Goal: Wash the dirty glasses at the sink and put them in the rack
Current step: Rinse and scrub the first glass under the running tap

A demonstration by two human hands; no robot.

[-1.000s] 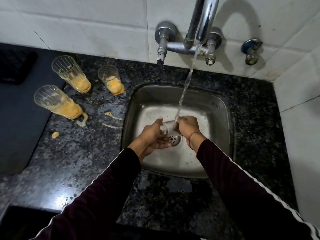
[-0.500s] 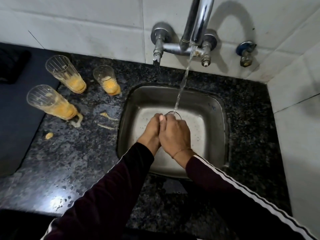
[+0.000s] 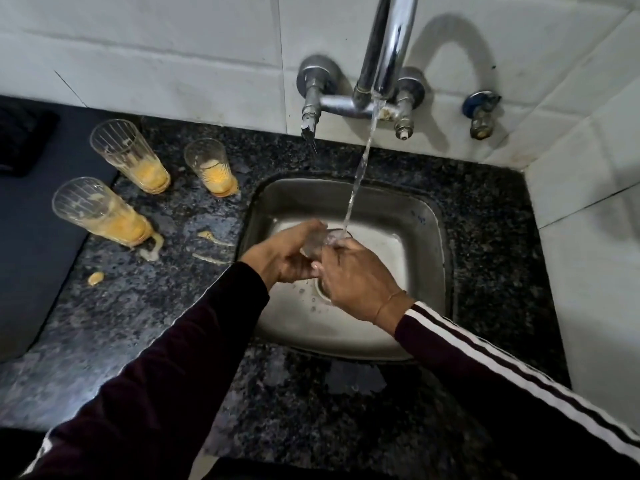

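Observation:
Over the steel sink (image 3: 420,216) I hold a small clear glass (image 3: 320,241) with both hands. Its mouth faces the running water stream (image 3: 360,171), which falls into it from the tap (image 3: 386,50). My left hand (image 3: 282,258) wraps the glass from the left, and my right hand (image 3: 356,282) grips it from the right and front. Much of the glass is hidden by my fingers. Three dirty glasses with orange residue stand on the counter to the left: a tall one (image 3: 130,155) at the back, a short one (image 3: 209,168) and a tall one (image 3: 98,211) nearer me.
Orange spills (image 3: 152,249) and drips lie on the dark granite counter (image 3: 138,306) between the glasses and the sink. A dark mat (image 3: 31,237) covers the far left. White tiled walls close the back and right. A separate valve (image 3: 481,114) sticks out right of the tap.
The glass has turned from lying sideways between my hands to mouth up under the stream. My hands have spread apart a little, so the glass shows between them.

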